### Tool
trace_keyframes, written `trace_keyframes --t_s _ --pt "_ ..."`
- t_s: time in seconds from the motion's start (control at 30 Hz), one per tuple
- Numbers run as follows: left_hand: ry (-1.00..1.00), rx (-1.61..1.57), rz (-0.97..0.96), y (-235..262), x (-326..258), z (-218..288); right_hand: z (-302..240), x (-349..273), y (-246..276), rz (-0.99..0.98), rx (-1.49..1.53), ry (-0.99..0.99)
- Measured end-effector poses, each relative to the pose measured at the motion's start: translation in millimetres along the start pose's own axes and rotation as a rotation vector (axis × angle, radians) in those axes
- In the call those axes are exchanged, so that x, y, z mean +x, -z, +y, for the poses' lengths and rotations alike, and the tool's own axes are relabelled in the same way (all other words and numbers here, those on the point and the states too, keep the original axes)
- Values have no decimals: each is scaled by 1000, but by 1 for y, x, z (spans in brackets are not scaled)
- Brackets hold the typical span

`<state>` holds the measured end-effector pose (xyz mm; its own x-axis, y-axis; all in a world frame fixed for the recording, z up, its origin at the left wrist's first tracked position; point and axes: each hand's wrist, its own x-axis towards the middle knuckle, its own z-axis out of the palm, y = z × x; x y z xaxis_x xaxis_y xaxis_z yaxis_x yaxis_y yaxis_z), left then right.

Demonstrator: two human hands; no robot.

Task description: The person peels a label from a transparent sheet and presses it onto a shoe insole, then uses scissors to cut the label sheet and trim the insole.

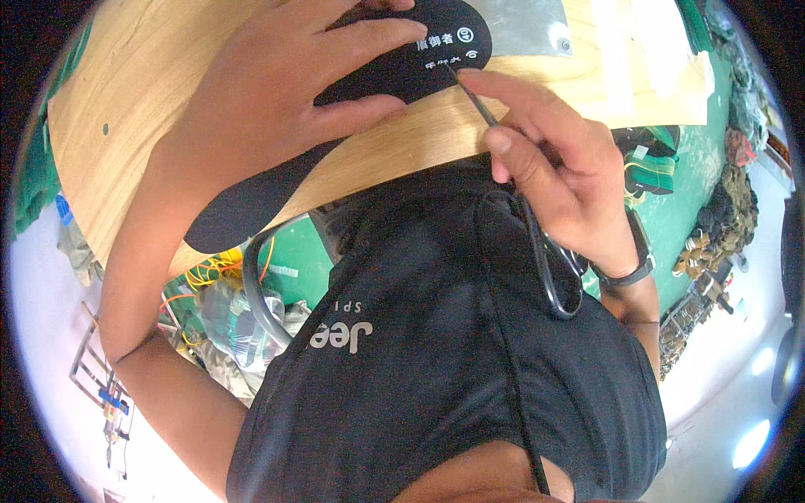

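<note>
A black shoe insole (251, 201) with white print at its far end lies on the wooden tabletop (151, 75), slanting from near left to far middle. My left hand (260, 101) rests flat across its middle with the fingers spread, covering part of it. My right hand (553, 159) is closed on a thin pointed metal tool (480, 106), pinched between thumb and fingers. The tip is at the printed end of the insole; whether it touches cannot be made out. Below this hand hangs a black loop (563, 306), and I cannot tell if it belongs to the tool.
A grey sheet (537, 29) lies beyond the insole. The table's near edge runs just in front of my body. On the green floor are a green-and-black bundle (650, 163) at right, piled items (713, 218) farther right, and yellow cords (214, 270) beside plastic-wrapped things at lower left.
</note>
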<state>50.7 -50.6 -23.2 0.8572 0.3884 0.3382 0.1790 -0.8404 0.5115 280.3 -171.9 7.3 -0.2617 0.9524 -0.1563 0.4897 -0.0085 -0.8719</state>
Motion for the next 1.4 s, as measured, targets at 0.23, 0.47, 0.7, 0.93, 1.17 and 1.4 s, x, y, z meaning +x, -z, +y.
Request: trace_keyframes --t_s 0.23,0.47,0.7,0.93,1.17,1.4 --pt "-2 54 -29 -1 -5 -2 -15 8 -7 -113 182 -147" --pt "-83 191 29 -5 -5 -2 -13 7 -17 36 251 -225" --pt "-29 108 12 -5 -4 -2 -21 4 -21 20 253 -235" --pt "28 67 -25 1 -2 1 -16 -1 -11 152 285 -323" --pt "-62 99 148 -33 -20 -20 -14 5 -12 99 308 -308" --pt "20 112 22 -12 -10 -2 -18 12 -16 55 220 -249"
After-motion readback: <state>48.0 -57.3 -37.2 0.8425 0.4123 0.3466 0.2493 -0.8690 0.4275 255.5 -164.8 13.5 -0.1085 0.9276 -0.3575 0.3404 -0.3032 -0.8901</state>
